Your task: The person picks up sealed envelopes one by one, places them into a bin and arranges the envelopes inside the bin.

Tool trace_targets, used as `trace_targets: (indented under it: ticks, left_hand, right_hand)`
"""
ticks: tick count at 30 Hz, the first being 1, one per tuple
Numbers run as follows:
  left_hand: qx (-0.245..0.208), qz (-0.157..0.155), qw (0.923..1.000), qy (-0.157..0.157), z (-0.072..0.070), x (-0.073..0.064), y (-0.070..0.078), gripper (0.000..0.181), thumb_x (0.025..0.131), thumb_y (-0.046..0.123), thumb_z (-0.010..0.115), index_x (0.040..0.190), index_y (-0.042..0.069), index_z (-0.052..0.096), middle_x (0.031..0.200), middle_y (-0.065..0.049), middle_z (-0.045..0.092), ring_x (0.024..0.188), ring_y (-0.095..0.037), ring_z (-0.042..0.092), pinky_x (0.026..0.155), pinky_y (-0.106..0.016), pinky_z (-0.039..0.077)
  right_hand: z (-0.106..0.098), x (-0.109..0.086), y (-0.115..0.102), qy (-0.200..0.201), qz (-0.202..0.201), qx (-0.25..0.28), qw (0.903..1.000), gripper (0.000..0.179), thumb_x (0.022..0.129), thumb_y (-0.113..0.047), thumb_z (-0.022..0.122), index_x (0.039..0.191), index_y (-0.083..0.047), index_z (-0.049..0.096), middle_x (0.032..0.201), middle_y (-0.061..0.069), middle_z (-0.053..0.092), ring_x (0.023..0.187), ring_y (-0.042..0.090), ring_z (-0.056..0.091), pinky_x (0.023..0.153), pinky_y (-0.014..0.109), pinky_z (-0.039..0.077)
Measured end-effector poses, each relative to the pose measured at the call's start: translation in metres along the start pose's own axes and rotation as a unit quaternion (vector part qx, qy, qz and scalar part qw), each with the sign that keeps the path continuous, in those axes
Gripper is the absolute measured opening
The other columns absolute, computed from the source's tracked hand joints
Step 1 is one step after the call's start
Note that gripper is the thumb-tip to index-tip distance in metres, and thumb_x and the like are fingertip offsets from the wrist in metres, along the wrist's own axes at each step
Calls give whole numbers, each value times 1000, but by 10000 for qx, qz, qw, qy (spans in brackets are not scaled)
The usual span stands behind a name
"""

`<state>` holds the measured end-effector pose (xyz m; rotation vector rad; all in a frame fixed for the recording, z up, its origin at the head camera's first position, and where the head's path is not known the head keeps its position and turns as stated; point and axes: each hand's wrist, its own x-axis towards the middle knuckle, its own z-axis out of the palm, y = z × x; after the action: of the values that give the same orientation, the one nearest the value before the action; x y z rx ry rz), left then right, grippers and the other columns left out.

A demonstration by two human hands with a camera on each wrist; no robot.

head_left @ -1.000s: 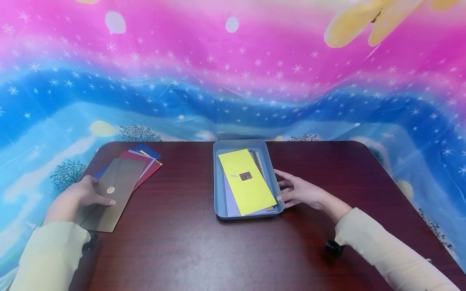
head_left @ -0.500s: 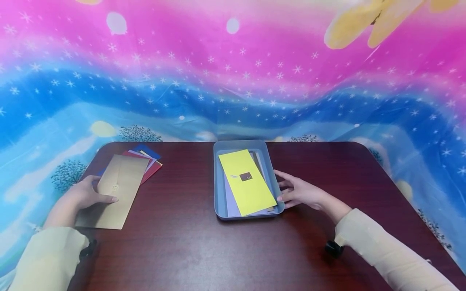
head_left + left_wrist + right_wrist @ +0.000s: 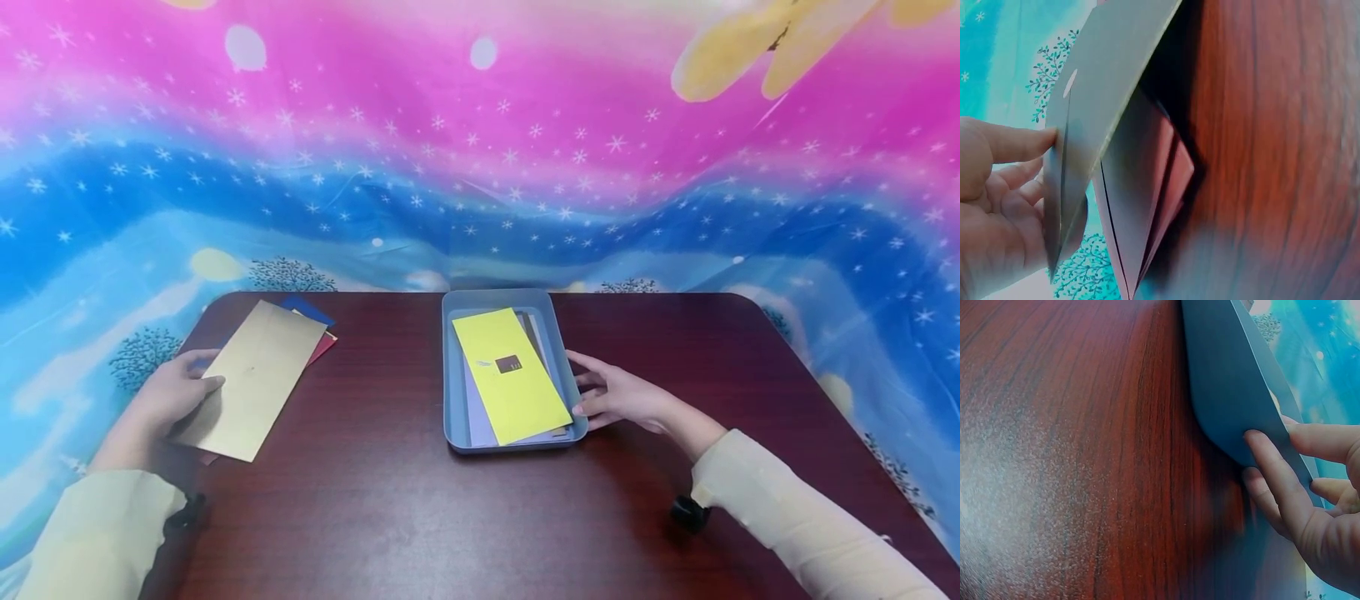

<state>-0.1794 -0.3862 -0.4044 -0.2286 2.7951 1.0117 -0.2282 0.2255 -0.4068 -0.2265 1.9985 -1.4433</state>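
Dark table (image 3: 390, 517), grey tray (image 3: 455, 396) of envelopes (image 3: 517, 392), right fingers (image 3: 596, 405) apart against its side, left fingers (image 3: 204, 387) clamped on a tan envelope (image 3: 258, 375)

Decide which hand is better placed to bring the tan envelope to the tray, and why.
Probably the left hand: it pinches the tan envelope, while the right hand touches the tray, away from the envelope.

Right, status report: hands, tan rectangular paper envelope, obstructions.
Left hand pinching tan rectangular paper envelope, held over multicoloured paper envelopes. Right hand touching side of grey rectangular tray. No obstacle seen between held envelope and tray.
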Motion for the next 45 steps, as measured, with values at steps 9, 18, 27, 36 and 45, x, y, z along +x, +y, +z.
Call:
trace_targets:
  ticks: [9, 18, 27, 36, 45]
  left_hand:
    - [-569, 96, 9983, 98, 8, 2, 7, 53, 107, 11, 43, 150, -16, 28, 137, -50, 38, 88, -33, 68, 64, -33, 56]
    - [-1258, -60, 9920, 2, 16, 5, 25, 58, 108, 14, 40, 155, -14, 21, 144, -44, 33, 86, -20, 62, 68, -34, 56]
    - [-1978, -248, 9797, -233, 29, 6, 45, 60, 109, 18, 38, 159, -7, 18, 150, -38, 30, 127, -48, 43, 92, -48, 49]
    - [-2706, -206, 9622, -216, 44, 10, 60, 57, 109, 18, 42, 159, -4, 24, 157, -27, 25, 124, -36, 38, 96, -39, 42]
    - [-3837, -157, 9200, -786, 58, 12, 74, 54, 109, 14, 47, 158, 3, 29, 132, 5, 45, 144, -31, 25, 120, -47, 12]
  right_hand:
    - [-1, 1, -2, -3, -3, -54, 10000, 95, 95, 2, 70, 166, -15, 9, 151, 34, 34, 114, 35, 66, 86, 48, 59]
    - [-1, 1, -1, 19, 10, -41, 10000, 95, 95, 2, 70, 166, -15, 9, 151, 34, 34, 112, 34, 66, 86, 47, 59]
    - [0, 1, -1, 8, 34, -6, 10000, 95, 95, 3, 69, 166, -15, 9, 152, 35, 33, 113, 35, 66, 86, 47, 59]
    - [0, 0, 0, 25, 52, 41, 10000, 96, 94, 4, 70, 166, -14, 8, 152, 35, 31, 115, 36, 64, 86, 48, 58]
    - [0, 0, 1, 10, 10, 61, 10000, 95, 95, 4, 68, 166, -14, 9, 152, 35, 31, 115, 36, 64, 86, 48, 58]
